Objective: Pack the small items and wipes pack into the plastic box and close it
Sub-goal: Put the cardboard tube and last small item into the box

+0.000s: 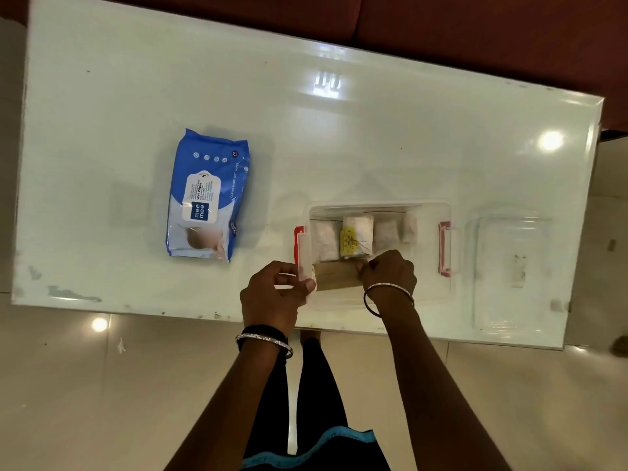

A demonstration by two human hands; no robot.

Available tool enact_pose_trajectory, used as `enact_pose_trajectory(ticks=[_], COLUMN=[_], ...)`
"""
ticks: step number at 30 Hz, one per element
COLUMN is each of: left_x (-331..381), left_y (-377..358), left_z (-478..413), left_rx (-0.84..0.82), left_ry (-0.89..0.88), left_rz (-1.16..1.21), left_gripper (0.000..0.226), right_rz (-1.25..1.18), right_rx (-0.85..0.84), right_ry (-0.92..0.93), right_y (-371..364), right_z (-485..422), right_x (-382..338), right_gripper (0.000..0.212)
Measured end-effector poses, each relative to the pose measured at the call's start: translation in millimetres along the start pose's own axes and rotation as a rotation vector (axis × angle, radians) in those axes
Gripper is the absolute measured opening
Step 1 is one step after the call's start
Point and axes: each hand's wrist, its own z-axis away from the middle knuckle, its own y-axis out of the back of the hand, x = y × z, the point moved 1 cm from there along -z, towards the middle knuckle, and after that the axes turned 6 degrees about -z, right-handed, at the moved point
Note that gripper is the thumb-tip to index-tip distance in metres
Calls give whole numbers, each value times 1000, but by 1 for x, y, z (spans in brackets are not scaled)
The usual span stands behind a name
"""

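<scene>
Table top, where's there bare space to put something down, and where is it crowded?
Bare: the whole far half of the table, and the near-left corner in front of the wipes pack. A narrower gap lies between pack and plastic box. Crowded: the near-right, where both hands work at the box beside the clear lid.

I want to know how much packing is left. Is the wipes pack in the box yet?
Out. The blue wipes pack lies flat on the table, apart from the open plastic box, to its left.
</scene>
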Motion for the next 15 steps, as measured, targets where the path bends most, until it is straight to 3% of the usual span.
enact_pose_trajectory(ticks=[4, 6, 9, 12, 15], left_x=[-5, -7, -14, -20, -22], left_y=[4, 9, 23, 47, 72], left_z=[0, -3, -15, -32, -47], left_rx=[-27, -7, 140, 236, 158], left_ry=[47, 88, 286, 514, 639], left_rz=[68, 128, 383, 707, 939], left_gripper=[23, 26, 32, 50, 65], right_rz=[18, 22, -23, -242, -314], right_rx=[98, 255, 521, 534, 468], right_ry=[27, 104, 301, 500, 705], right_y=[-1, 2, 8, 11, 4], right_z=[9, 18, 37, 57, 72], right_x=[-2, -3, -10, -31, -61], right_gripper=[30, 19, 12, 6, 4])
